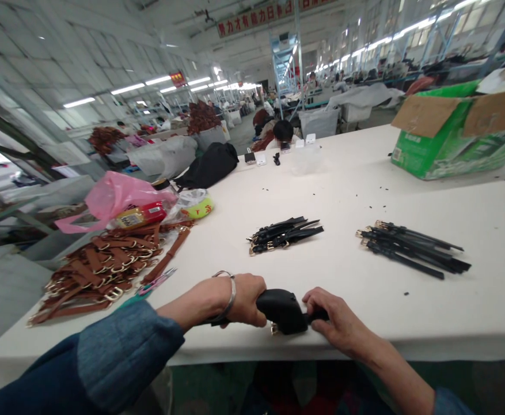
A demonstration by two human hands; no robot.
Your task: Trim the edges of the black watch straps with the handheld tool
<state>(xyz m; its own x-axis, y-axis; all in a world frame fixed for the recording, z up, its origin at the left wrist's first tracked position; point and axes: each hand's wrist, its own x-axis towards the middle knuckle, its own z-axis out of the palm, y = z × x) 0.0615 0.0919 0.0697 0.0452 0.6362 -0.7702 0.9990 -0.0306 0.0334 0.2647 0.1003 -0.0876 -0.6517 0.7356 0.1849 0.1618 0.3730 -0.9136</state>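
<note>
My left hand (246, 300), with a bangle on the wrist, is wrapped round the handle of a black hand-held tool (281, 311) near the table's front edge. The tool has a bulky rounded head; its exact kind I cannot make out. On the other side of it, my right hand (332, 317) pinches a black strap (319, 316) whose end runs in at the tool's head. A bit of gold metal (273, 327), which looks like a buckle, shows below the tool. Beyond my hands lie two bundles of black buckled straps, a nearer-to-centre bundle (284, 235) and a right bundle (412, 248).
Brown straps with metal rings (101, 265) are heaped at the left, beside scissors (159, 282). Behind them sit a pink plastic bag (116, 199) and a black bag (211, 167). An open green carton (455, 135) stands at the far right. A person (283, 135) is at the table's far end.
</note>
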